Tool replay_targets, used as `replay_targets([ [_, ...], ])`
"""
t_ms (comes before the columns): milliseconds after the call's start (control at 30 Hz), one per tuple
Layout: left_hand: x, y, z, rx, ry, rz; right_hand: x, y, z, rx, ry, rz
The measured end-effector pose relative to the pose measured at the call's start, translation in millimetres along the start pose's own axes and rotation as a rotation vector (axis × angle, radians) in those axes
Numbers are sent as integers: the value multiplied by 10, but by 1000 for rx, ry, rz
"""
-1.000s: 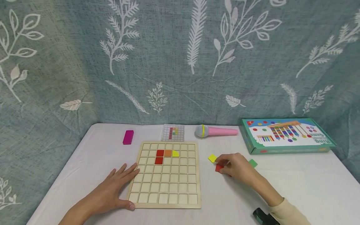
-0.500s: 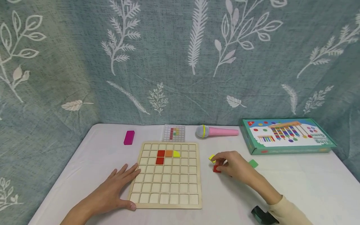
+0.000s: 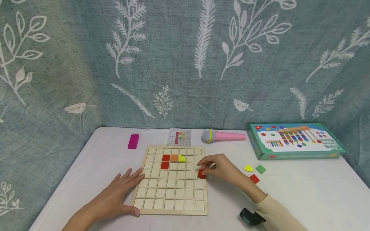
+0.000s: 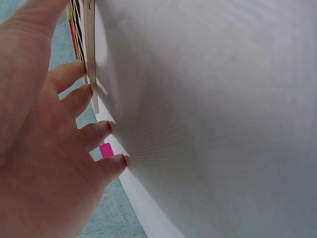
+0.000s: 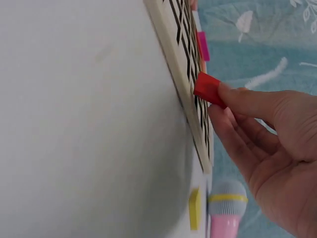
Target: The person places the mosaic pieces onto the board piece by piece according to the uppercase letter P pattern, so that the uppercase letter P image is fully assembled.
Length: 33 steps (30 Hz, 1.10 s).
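Pinching red tile (image 5: 205, 88) by one end in right hand (image 3: 218, 166), apt for something light and stiff, as far as visible, touching board (image 3: 170, 211) with spread-fingered left hand (image 3: 115, 196).

The right hand (image 3: 219, 166) pinches a red tile (image 3: 201, 174) over the board (image 3: 173, 212) the left hand (image 3: 117, 196) touches

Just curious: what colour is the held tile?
The held tile is red; best view: right wrist.
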<state>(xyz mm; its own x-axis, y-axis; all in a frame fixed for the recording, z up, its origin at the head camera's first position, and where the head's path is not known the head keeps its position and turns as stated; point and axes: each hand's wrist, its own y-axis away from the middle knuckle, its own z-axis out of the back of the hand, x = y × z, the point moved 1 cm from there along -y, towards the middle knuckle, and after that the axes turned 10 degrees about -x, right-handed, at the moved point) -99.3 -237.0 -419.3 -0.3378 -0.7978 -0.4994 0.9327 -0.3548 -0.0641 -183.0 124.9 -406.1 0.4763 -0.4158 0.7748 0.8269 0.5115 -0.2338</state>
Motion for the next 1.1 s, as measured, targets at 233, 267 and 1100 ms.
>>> replay_targets([
  [233,-9,-3,2,-2,-7,-1,82,-201,-209,17,-36,30],
  [267,-10,-2,3,-4,-8,-1,100,-229,-238,21,-40,32],
  [1100,-3,12,14,-9,-14,-19,396,-696,-894,80,-35,85],
])
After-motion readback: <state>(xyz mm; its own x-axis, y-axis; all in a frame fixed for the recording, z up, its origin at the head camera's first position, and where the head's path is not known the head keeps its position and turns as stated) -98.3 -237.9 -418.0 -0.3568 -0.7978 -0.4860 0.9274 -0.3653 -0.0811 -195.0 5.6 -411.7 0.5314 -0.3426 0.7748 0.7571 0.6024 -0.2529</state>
